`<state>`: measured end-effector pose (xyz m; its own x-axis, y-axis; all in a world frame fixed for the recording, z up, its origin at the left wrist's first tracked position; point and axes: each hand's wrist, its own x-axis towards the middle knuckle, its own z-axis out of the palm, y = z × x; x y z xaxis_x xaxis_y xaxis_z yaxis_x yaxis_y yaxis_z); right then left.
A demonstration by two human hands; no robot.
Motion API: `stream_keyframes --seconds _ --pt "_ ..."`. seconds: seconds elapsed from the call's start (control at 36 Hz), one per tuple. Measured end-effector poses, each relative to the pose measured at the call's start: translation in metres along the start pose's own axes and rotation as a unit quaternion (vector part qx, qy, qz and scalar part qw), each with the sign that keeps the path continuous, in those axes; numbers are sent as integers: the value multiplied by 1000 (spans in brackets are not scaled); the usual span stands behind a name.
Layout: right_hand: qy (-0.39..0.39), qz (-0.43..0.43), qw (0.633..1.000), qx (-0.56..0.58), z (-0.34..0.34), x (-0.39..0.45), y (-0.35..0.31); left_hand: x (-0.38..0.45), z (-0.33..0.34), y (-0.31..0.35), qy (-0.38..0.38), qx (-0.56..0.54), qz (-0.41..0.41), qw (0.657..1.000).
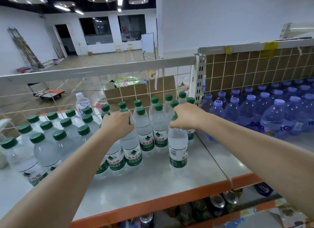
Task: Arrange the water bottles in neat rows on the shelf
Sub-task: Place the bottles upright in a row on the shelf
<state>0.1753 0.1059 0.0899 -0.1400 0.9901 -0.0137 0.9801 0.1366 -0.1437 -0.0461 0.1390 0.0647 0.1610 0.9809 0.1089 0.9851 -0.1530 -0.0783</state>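
Several clear water bottles with green caps and green labels stand on a grey shelf (153, 185) with an orange front edge. My left hand (117, 124) grips the neck of one green-capped bottle (131, 147) in the middle group. My right hand (185, 117) is curled over the cap and neck of another bottle (178, 147), which stands alone, forward of the back rows. More green-capped bottles (49, 141) stand in rows at the left.
A wire mesh back panel (95, 91) runs behind the bottles. Blue bottles with lilac caps (271, 112) fill the shelf section to the right. A white upright post (198, 78) divides the sections. Cans and bottles sit on the lower shelf (212, 205).
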Motion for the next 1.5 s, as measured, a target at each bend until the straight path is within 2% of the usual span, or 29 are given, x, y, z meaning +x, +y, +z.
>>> stream_keyframes --seconds 0.28,0.58,0.89,1.14,1.28,1.5 --pt "4 -24 998 65 21 33 -43 3 8 -9 22 -26 39 999" --pt "36 -32 998 36 39 55 -73 2 10 -19 36 -41 88 995" --pt "69 14 996 54 41 52 -76 7 8 -25 -24 -105 93 990" --pt "55 33 997 34 41 45 -86 1 8 -23 -33 -65 95 993" --pt "-1 20 997 76 35 38 -85 1 9 -23 -20 -51 94 994" --pt "4 21 997 79 43 32 -79 0 13 -21 23 -3 103 994"
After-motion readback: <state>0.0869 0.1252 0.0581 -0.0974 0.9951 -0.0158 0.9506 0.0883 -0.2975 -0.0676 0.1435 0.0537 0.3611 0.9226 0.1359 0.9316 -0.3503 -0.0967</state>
